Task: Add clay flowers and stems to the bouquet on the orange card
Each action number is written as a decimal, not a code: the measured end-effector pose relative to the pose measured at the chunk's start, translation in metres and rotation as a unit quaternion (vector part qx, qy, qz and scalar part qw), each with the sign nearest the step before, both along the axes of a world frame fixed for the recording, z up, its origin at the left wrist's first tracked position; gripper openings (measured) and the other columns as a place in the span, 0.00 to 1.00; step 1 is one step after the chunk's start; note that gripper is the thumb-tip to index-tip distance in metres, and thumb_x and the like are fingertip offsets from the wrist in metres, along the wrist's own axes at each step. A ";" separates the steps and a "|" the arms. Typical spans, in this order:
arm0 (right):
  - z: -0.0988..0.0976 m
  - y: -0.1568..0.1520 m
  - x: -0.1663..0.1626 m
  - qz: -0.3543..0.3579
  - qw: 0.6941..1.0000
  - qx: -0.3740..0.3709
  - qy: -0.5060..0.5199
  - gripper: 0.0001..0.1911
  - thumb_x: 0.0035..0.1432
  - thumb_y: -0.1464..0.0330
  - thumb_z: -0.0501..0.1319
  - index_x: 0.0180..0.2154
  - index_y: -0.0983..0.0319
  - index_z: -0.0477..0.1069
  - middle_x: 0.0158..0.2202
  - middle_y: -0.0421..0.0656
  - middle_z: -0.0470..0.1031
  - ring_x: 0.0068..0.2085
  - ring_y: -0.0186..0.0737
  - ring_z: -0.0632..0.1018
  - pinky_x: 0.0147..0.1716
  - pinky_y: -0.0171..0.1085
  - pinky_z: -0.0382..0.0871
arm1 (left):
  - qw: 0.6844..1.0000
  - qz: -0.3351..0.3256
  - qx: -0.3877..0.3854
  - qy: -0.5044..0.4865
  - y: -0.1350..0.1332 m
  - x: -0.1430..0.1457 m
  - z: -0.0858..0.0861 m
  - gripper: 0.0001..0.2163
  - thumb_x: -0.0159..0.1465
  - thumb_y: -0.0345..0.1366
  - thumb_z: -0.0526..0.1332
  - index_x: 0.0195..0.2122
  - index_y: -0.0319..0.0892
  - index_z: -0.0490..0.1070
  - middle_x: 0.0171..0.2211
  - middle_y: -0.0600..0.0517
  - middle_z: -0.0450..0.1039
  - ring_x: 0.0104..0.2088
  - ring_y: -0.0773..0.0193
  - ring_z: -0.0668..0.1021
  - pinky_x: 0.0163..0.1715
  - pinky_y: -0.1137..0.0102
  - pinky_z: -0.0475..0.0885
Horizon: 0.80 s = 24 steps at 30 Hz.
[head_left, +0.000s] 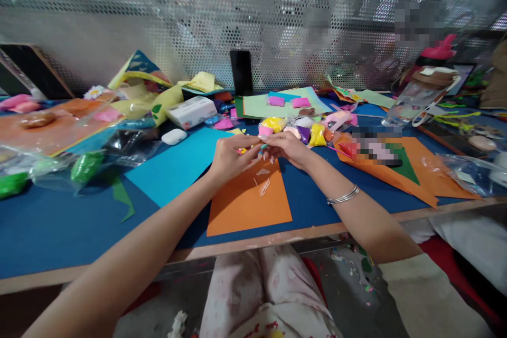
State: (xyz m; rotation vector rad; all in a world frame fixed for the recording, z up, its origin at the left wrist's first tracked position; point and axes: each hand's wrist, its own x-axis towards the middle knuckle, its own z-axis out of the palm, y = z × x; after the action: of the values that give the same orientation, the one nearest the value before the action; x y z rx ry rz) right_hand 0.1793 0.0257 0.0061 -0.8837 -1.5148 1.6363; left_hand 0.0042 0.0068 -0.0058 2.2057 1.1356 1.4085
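My left hand (233, 154) and my right hand (287, 147) meet above the orange sheet (249, 214), fingertips almost touching. Between the pinched fingers shows a small teal piece (263, 147), too small to name; both hands appear closed on it. A little pink lump (266, 131) appears just beyond the fingertips. Below the hands, thin white strips (264, 186) and a flat whitish piece (262, 172) lie on the orange sheet. To the left is a blue sheet (170, 163), partly under my left forearm.
Small bags of coloured clay (317, 134) lie beyond my hands. A white earbud case (174, 137) and a tissue pack (193, 112) are to the left. A clear bottle (412, 97) stands at right; a black phone (241, 72) leans against the perforated metal screen (277, 21).
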 end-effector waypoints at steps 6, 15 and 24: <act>0.000 0.003 0.002 -0.023 1.000 0.008 -0.004 0.15 0.53 0.59 0.68 0.23 0.64 0.73 0.20 0.40 0.73 0.21 0.30 0.73 0.21 0.29 0.65 | 1.000 0.000 -0.003 -0.026 -0.001 0.001 0.001 0.11 0.59 0.43 0.62 0.35 0.45 0.83 0.37 0.50 0.83 0.37 0.58 0.83 0.37 0.69 0.77; -0.002 0.006 0.004 -0.057 0.998 0.004 -0.006 0.13 0.53 0.62 0.66 0.24 0.64 0.74 0.20 0.40 0.72 0.22 0.30 0.72 0.23 0.31 0.66 | 0.999 0.015 -0.024 -0.017 -0.003 0.000 0.003 0.16 0.60 0.50 0.62 0.32 0.46 0.83 0.36 0.50 0.83 0.36 0.57 0.83 0.33 0.70 0.77; -0.002 0.007 0.005 -0.042 0.999 0.005 -0.017 0.14 0.55 0.60 0.65 0.24 0.63 0.73 0.19 0.39 0.73 0.21 0.30 0.72 0.22 0.29 0.65 | 0.998 0.011 -0.057 -0.012 -0.001 -0.001 0.002 0.12 0.58 0.42 0.62 0.35 0.43 0.83 0.36 0.49 0.83 0.37 0.56 0.83 0.34 0.69 0.78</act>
State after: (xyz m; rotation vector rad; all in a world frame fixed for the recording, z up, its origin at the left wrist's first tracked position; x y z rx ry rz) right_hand 0.1845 0.0323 0.0038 -0.9619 -1.4865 1.5596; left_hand 0.0027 0.0059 -0.0039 2.0986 1.2043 1.3398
